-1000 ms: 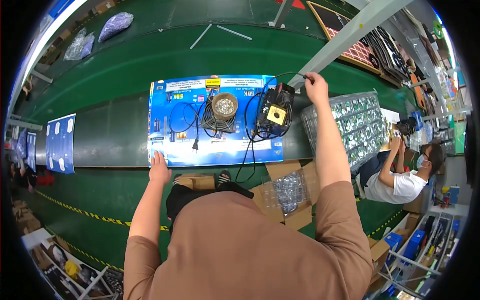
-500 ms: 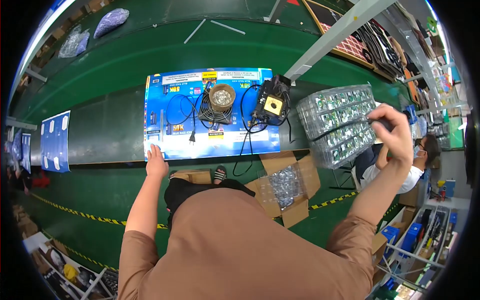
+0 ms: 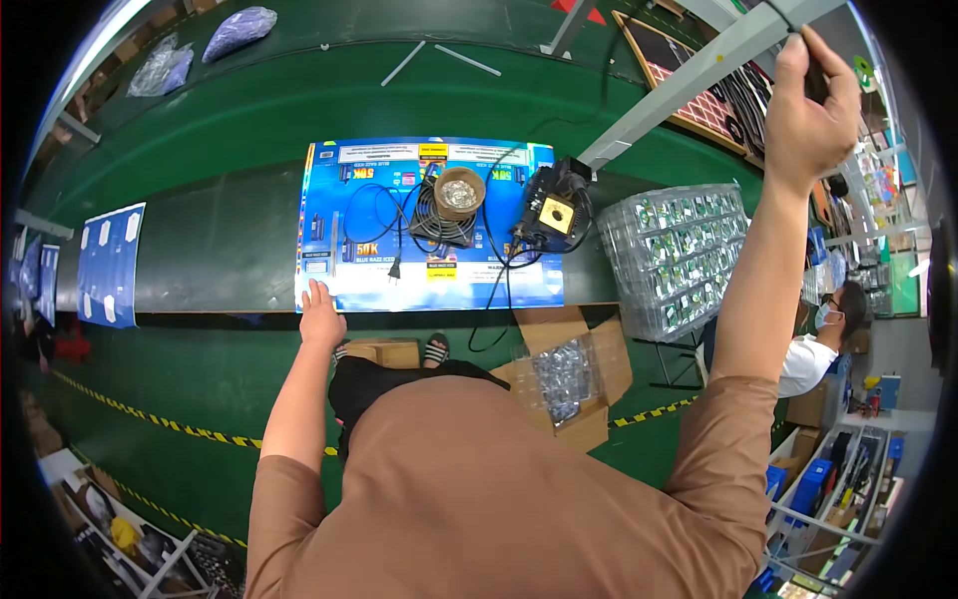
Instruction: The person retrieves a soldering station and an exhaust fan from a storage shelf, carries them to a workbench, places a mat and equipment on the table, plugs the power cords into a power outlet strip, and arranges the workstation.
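Cord (image 3: 781, 15) clamped between thumb and fingers, right hand (image 3: 813, 115), 2 o'clock. Left hand (image 3: 321, 317) on blue sheet (image 3: 484, 292), 8 o'clock, fingers close together. Black box (image 3: 544, 205), sheet's 3 o'clock.

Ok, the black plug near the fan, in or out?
Out. The black plug lies loose on the blue sheet, with no socket around it.

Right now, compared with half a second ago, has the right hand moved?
Yes, the right hand has moved up the picture, from the clear trays to the grey post.
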Demonstrator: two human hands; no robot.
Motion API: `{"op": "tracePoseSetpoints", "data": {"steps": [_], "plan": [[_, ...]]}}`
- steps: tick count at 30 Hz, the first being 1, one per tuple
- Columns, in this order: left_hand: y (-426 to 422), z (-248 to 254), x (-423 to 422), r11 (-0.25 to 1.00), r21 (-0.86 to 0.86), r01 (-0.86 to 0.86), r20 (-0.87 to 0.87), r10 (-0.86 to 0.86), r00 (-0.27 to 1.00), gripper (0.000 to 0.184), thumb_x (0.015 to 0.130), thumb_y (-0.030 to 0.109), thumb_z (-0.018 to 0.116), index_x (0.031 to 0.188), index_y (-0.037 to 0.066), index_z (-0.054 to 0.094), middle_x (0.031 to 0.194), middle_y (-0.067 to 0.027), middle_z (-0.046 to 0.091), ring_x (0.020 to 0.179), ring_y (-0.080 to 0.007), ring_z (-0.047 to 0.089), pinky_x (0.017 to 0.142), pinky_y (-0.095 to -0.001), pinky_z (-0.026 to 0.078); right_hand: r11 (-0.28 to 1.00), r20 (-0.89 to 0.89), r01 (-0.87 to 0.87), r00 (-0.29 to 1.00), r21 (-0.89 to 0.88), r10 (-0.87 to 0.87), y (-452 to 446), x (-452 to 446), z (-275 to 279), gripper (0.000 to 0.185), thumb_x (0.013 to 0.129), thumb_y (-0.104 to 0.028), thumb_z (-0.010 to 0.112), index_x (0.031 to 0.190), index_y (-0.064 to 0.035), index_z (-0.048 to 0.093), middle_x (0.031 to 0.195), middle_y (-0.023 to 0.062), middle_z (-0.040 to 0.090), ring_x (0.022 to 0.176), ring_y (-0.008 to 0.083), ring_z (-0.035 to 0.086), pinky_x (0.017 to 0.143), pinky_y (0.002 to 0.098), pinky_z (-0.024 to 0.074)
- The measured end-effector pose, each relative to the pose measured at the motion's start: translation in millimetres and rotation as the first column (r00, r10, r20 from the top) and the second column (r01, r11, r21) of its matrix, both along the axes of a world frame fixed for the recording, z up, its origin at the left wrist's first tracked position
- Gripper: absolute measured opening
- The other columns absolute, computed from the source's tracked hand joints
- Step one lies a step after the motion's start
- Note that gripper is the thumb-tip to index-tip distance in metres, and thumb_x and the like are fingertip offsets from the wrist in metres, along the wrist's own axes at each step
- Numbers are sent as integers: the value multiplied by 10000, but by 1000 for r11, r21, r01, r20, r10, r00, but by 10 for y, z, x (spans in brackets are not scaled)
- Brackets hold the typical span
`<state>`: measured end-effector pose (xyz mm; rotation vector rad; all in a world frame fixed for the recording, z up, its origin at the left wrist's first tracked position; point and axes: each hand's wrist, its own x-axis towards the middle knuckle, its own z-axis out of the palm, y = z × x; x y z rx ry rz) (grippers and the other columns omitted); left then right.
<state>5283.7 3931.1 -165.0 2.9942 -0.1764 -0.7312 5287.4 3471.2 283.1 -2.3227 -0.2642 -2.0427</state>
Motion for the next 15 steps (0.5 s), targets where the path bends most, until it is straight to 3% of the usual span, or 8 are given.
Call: {"op": "tracePoseSetpoints", "data": {"steps": [3,9,10,11,12,13,14,15], "plan": [[23,-5,-3,1000,-31,1,14,0,1000,786,786,202,609,1406,-28,183,1489,-193,137,1354,-381,194,1104,-364,230,935,130,-330,940,130,314,483,-143,154,182,803,-124,694,913,20,680,866,52,686,769,84,620,669,211,490],[60,-72,-24,997,-79,15,79,-9,997,789,760,158,620,1398,-30,197,1485,-194,148,1340,-401,215,1092,-373,259,963,-103,-250,965,-96,240,439,-899,962,286,900,-191,569,1035,60,548,865,134,586,731,187,568,644,288,491],[57,-83,-32,997,-76,27,79,-21,997,789,760,158,620,1398,-30,197,1485,-194,148,1340,-401,215,1092,-373,259,932,306,118,924,343,-230,746,-814,1123,270,897,-170,564,1026,66,547,853,139,584,720,194,572,649,287,493],[42,-87,-57,997,-79,18,112,-9,994,783,757,152,619,1394,-33,203,1482,-194,156,1338,-407,217,1086,-377,271,786,407,244,747,567,-526,705,-955,1161,261,895,-159,562,1022,69,546,846,142,584,714,198,574,651,286,494],[20,-84,-77,997,-83,10,146,3,989,777,755,146,617,1391,-36,209,1479,-193,164,1335,-412,220,1081,-381,282,576,389,224,546,786,-742,663,-1096,1199,253,894,-149,559,1017,72,545,840,145,583,709,202,576,653,286,495],[-2,-66,-101,996,-80,25,145,-13,989,777,755,146,617,1391,-36,209,1479,-193,164,1335,-412,220,1081,-381,282,938,370,67,908,341,-199,242,-1686,1225,237,892,-129,550,1013,74,545,828,146,583,709,212,583,662,291,498],[-25,-36,-122,996,-92,13,163,2,987,775,753,147,616,1387,-40,211,1477,-194,168,1335,-414,217,1077,-385,289,937,-6,-338,941,-92,339,20,-2018,1236,220,889,-110,541,1009,76,545,816,148,582,709,222,589,670,297,501],[-30,-15,-150,995,-104,-1,181,20,983,774,751,148,616,1384,-44,214,1474,-194,172,1336,-416,213,1073,-388,295,941,-4,-327,945,-88,328,252,-1923,1237,220,889,-110,541,1009,76,545,816,148,582,709,222,589,670,297,501]]}}
